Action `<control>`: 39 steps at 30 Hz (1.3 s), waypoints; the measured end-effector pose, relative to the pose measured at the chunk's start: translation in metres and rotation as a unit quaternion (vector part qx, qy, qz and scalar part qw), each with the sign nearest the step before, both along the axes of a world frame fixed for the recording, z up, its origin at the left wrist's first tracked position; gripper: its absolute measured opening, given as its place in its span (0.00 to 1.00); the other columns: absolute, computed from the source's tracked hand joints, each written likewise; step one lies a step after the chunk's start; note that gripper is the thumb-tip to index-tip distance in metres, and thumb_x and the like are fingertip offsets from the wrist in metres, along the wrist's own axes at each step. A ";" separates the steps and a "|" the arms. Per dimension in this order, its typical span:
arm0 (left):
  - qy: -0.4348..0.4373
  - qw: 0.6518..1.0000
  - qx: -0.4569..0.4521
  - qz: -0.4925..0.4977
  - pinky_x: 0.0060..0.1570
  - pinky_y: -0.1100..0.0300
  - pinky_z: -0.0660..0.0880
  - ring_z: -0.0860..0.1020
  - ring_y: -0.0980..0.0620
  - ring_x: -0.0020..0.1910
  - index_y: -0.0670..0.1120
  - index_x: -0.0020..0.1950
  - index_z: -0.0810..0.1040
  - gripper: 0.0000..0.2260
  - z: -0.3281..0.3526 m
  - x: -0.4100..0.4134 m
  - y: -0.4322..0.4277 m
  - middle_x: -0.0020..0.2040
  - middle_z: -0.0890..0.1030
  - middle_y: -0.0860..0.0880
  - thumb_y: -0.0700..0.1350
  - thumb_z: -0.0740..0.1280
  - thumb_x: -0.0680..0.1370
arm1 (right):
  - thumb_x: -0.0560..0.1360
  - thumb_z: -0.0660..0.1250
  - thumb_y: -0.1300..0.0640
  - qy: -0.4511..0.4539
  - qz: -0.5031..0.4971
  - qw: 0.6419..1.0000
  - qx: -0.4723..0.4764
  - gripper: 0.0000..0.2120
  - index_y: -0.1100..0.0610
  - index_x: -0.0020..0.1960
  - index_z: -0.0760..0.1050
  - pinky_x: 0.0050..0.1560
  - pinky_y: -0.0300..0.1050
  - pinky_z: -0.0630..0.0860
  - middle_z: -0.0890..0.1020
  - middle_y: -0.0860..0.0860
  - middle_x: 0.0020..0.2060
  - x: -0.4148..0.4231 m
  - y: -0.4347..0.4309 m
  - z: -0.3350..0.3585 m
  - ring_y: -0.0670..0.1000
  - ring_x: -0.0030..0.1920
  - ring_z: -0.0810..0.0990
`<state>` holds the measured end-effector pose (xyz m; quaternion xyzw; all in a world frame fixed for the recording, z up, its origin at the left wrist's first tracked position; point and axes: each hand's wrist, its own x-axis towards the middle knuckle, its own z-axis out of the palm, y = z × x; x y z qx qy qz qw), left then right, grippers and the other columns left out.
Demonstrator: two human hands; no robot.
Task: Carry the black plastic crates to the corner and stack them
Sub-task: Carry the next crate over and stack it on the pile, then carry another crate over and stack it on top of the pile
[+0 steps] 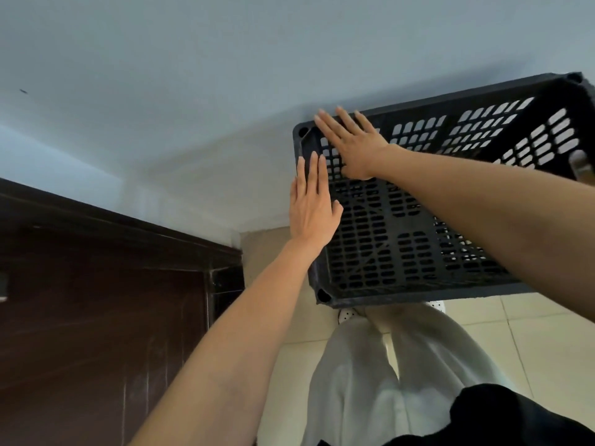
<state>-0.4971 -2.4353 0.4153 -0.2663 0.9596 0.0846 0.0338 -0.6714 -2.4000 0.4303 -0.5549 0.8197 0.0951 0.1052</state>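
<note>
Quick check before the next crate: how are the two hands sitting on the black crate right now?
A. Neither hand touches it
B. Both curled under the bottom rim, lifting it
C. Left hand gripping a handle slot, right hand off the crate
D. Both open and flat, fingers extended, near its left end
D: the left hand lies flat along the left edge of the black crate and the right hand is spread flat near its upper left corner, fingers straight, nothing gripped.

No text, label, brand, number or sign can be read anywhere in the view. The black crate [418,204] under the flat right hand [351,143] and beside the left hand [310,207] shows only plain slotted plastic (no moulded mark legible), and the dark wooden door [96,300] left of the left hand bears no lettering.
</note>
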 end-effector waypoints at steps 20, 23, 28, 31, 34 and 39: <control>0.017 0.948 0.093 0.303 0.60 0.49 0.75 0.76 0.47 0.65 0.48 0.72 0.71 0.19 0.052 0.176 0.046 0.67 0.77 0.48 0.50 0.63 0.81 | 0.80 0.59 0.54 -0.091 0.276 0.957 0.020 0.28 0.54 0.77 0.55 0.68 0.56 0.67 0.62 0.53 0.75 0.151 -0.003 0.070 0.57 0.74 0.62; 0.050 0.917 0.094 0.385 0.58 0.48 0.75 0.77 0.46 0.63 0.52 0.71 0.72 0.20 0.059 0.196 0.084 0.65 0.78 0.50 0.50 0.66 0.79 | 0.79 0.61 0.51 -0.102 0.353 0.929 0.048 0.25 0.52 0.74 0.61 0.64 0.55 0.71 0.67 0.52 0.71 0.180 0.015 0.075 0.56 0.70 0.68; 0.062 0.861 0.089 0.497 0.58 0.47 0.76 0.77 0.46 0.62 0.54 0.67 0.75 0.17 0.054 0.231 0.177 0.63 0.80 0.52 0.50 0.67 0.78 | 0.76 0.63 0.53 -0.125 0.474 0.869 0.072 0.21 0.49 0.69 0.67 0.59 0.51 0.73 0.72 0.51 0.64 0.222 0.065 0.063 0.55 0.64 0.74; 0.060 0.816 0.100 0.566 0.60 0.48 0.76 0.77 0.46 0.62 0.52 0.67 0.76 0.15 0.041 0.258 0.253 0.63 0.79 0.50 0.48 0.65 0.80 | 0.76 0.63 0.52 -0.121 0.538 0.828 0.106 0.18 0.49 0.65 0.70 0.60 0.54 0.74 0.75 0.50 0.61 0.256 0.107 0.046 0.54 0.61 0.76; 0.053 0.765 0.113 0.632 0.63 0.52 0.73 0.76 0.47 0.63 0.51 0.66 0.76 0.14 0.028 0.288 0.341 0.64 0.78 0.50 0.48 0.65 0.80 | 0.75 0.63 0.52 -0.155 0.585 0.782 0.150 0.15 0.50 0.61 0.74 0.57 0.52 0.76 0.80 0.49 0.57 0.298 0.160 0.031 0.52 0.56 0.79; 0.047 0.696 0.092 0.710 0.60 0.53 0.75 0.78 0.49 0.60 0.52 0.64 0.77 0.13 0.027 0.320 0.445 0.61 0.81 0.51 0.50 0.66 0.80 | 0.74 0.64 0.51 -0.131 0.693 0.688 0.170 0.13 0.49 0.58 0.76 0.47 0.46 0.74 0.80 0.47 0.51 0.372 0.237 0.014 0.51 0.50 0.78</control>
